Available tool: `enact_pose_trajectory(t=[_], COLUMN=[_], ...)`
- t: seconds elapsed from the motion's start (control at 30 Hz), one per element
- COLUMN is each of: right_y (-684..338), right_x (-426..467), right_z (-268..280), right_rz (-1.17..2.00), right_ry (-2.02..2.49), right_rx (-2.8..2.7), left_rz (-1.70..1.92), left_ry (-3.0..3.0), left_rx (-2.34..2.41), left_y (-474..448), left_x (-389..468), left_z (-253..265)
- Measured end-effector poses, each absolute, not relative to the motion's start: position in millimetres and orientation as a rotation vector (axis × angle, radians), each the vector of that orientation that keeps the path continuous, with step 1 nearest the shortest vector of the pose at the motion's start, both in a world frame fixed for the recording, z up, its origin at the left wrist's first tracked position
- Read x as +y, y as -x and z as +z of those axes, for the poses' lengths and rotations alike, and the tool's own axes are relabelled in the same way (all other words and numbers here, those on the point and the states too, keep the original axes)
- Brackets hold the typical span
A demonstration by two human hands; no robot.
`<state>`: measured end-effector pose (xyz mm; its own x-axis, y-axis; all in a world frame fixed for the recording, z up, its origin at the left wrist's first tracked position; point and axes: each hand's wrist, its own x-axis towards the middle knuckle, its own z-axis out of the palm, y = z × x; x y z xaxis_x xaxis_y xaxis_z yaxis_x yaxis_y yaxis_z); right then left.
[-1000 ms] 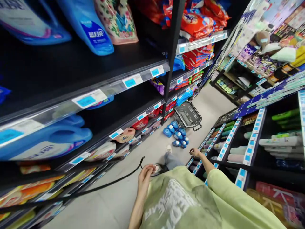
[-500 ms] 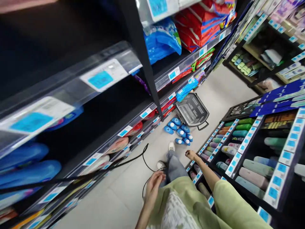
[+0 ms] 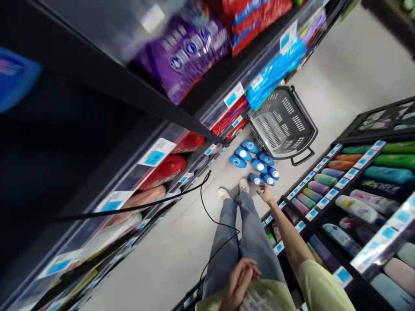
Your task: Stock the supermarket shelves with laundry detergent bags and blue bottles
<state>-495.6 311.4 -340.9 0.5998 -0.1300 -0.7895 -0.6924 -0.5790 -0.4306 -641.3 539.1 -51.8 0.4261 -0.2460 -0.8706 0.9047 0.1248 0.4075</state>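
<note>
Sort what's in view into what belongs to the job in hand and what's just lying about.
Job in hand, it seems:
- blue bottles on the floor, near the right hand
- black basket beside them

Just about:
- purple packet
- red containers
- shelved bottles, right side

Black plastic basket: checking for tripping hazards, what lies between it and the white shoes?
Blue plastic bottles, some white-capped, on the pale floor, as the head view shows.
</note>
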Motion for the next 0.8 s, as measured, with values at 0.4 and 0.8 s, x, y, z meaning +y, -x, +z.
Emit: enact_pose_trajectory(t=[0.4,0.8], right_y=[449,366], right_x=[369,396], right_z=[-556,-668], right_rz=[0.633,0.966], right_ry=[2.070,2.020], right_rx=[0.498,0.547], left_rz=[-0.687,-0.744], left_ry=[-1.043,-0.819], left_rx=[1.115,1.235], left_y=[541,581], left_x=[515,521], left_z=[-200,-278])
